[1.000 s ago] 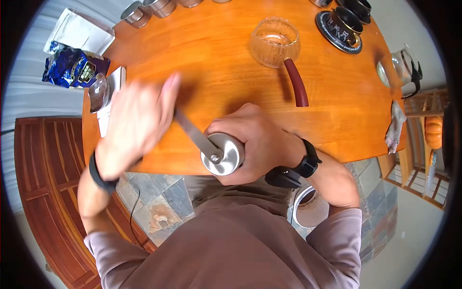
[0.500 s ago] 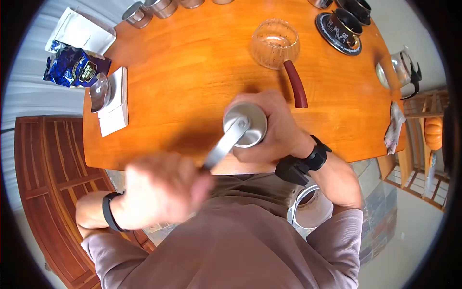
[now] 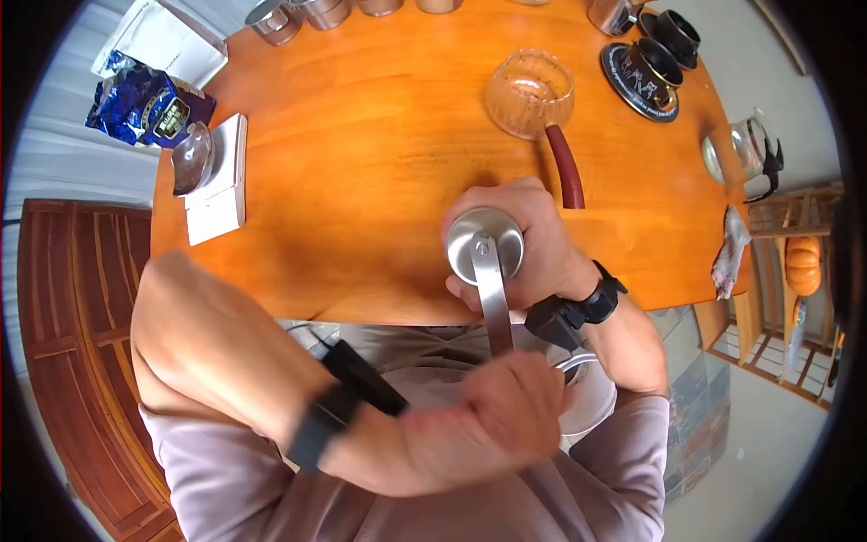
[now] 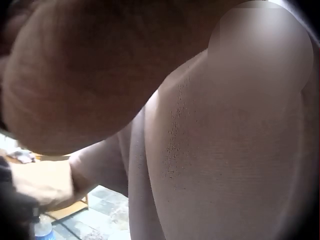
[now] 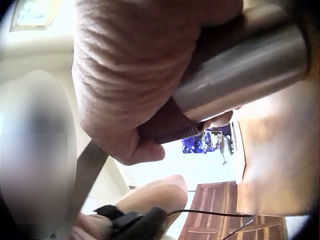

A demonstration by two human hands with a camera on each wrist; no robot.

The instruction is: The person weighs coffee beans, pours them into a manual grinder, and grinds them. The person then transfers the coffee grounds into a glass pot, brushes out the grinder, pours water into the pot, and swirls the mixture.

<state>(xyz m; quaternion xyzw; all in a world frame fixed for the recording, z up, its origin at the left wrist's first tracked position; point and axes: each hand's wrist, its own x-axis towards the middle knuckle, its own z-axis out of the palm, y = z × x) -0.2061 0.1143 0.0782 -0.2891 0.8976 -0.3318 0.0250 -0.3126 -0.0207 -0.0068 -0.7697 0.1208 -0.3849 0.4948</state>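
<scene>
My right hand (image 3: 540,237) wraps around the body of a steel hand coffee grinder (image 3: 459,246), held over the table's near edge. In the right wrist view the grinder's metal cylinder (image 5: 250,65) runs out past the curled fingers, with a dark band under the grip. From its lid the flat crank arm (image 3: 492,303) points toward my torso. At the crank's outer end is my left hand (image 3: 515,411), fingers curled around the knob, which the hand hides. The left wrist view shows mostly the underside of the hand (image 4: 85,80) close to a shirt.
Ahead stands a glass pot (image 3: 530,99) with a red handle. At left are a blue foil bag (image 3: 149,104), a white bag (image 3: 167,45), and a clear dish (image 3: 192,158) on a white scale (image 3: 230,176). Black cups (image 3: 655,68), a glass carafe (image 3: 736,149) and a cloth (image 3: 730,253) lie right.
My left hand has swung the crank from the upper left down and around to below the grinder, near my torso. The right hand and grinder have shifted right.
</scene>
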